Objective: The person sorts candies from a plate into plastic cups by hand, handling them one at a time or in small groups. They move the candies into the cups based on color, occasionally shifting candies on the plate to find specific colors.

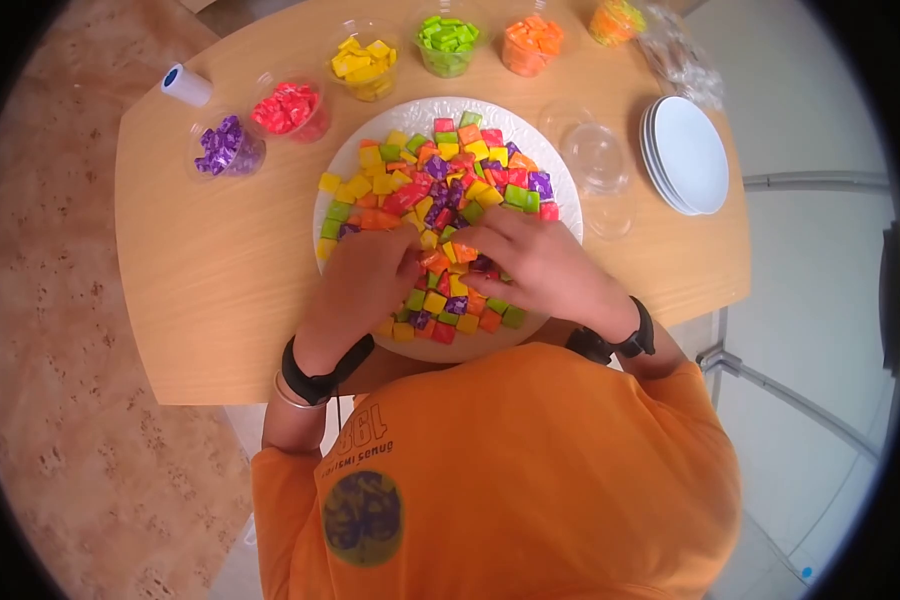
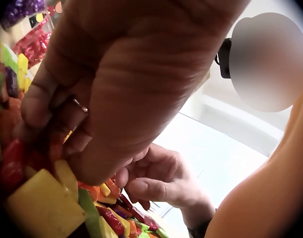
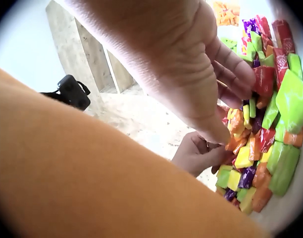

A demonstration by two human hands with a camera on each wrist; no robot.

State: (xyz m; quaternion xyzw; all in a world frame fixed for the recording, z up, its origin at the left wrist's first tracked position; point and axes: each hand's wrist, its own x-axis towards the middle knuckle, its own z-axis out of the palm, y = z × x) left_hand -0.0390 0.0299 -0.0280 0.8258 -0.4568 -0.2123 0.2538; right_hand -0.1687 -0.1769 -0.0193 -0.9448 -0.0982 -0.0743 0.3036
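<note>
Many wrapped square candies (image 1: 382, 184) in red, yellow, green, orange and purple lie heaped on a round white plate (image 1: 562, 190). My left hand (image 1: 370, 275) is over the plate's left-lower part; its fingers bend down into the candies, beside a yellow candy (image 2: 46, 203) in the left wrist view. Whether they pinch one is hidden. Opposite it, my right hand (image 1: 540, 262) rests at the heap's right side with fingers loosely extended and spread. In the right wrist view its thumb is close to orange candies (image 3: 235, 121), near my left hand (image 3: 193, 154).
Clear cups of purple (image 1: 228, 148), red (image 1: 290, 108), yellow (image 1: 364, 66), green (image 1: 448, 45) and orange candies (image 1: 532, 45) line the table's far side. Stacked white plates (image 1: 686, 155) and empty clear cups (image 1: 597, 158) are at right. A white cylinder (image 1: 186, 86) lies far left.
</note>
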